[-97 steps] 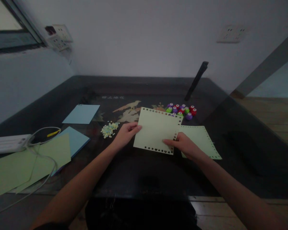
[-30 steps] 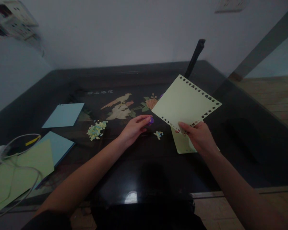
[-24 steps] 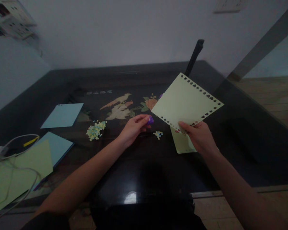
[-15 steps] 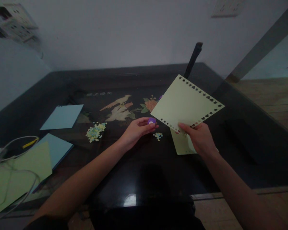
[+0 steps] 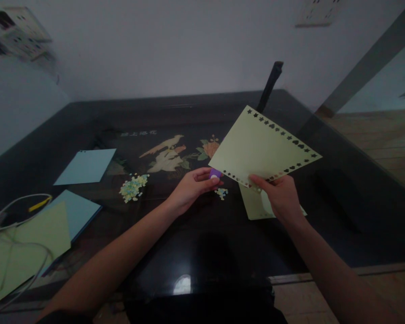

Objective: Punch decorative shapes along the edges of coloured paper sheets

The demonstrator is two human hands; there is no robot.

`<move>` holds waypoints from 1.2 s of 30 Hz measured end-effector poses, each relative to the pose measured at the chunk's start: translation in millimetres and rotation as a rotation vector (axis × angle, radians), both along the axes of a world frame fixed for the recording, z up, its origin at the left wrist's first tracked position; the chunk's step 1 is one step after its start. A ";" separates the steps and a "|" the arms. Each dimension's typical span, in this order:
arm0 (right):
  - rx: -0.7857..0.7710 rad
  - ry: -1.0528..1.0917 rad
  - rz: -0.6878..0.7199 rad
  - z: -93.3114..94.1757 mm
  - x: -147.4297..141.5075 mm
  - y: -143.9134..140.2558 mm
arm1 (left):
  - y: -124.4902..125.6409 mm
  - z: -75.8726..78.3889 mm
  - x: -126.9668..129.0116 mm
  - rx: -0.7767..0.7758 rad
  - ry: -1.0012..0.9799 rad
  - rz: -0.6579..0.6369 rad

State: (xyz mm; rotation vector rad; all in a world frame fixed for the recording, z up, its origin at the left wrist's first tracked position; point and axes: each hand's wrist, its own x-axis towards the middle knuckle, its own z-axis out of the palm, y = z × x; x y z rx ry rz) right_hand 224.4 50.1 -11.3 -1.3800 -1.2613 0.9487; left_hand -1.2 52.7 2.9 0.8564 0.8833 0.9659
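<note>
Since the earliest picture the pale green punched sheet (image 5: 261, 150) has left the desk (image 5: 195, 252): it lay flat between both hands then, and now the right hand (image 5: 280, 195) holds it up alone, pinched at its near edge between thumb and fingers, tilted with its far corner raised. The left hand (image 5: 192, 186) has let go of the sheet and has closed its fingertips on a small purple punch (image 5: 215, 174), which it has brought from the desk up to the sheet's near left corner over the last second; punch and corner look to be touching, though whether the paper sits inside the punch cannot be told. A small heap of paper scraps (image 5: 221, 193) now lies just below that hand. Star and heart holes run along two edges of the sheet. White characters are printed on the desk above the bird inlay (image 5: 167, 150), too blurred to read. A second green sheet (image 5: 256, 207) lies flat under the right hand; a larger scrap pile (image 5: 133, 187) sits well to the left, near the blue sheets (image 5: 85, 166).
</note>
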 end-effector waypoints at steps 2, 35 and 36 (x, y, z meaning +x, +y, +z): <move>0.017 -0.034 -0.024 -1.7 0.6 0.2 | -0.3 0.5 0.4 -0.003 -0.008 0.002; 0.017 -0.135 0.110 10.7 -7.0 -1.8 | 0.9 -5.8 -1.8 0.085 0.190 0.044; 0.022 -0.136 0.110 10.5 -7.1 -1.6 | 1.0 -6.0 -1.8 0.085 0.191 0.043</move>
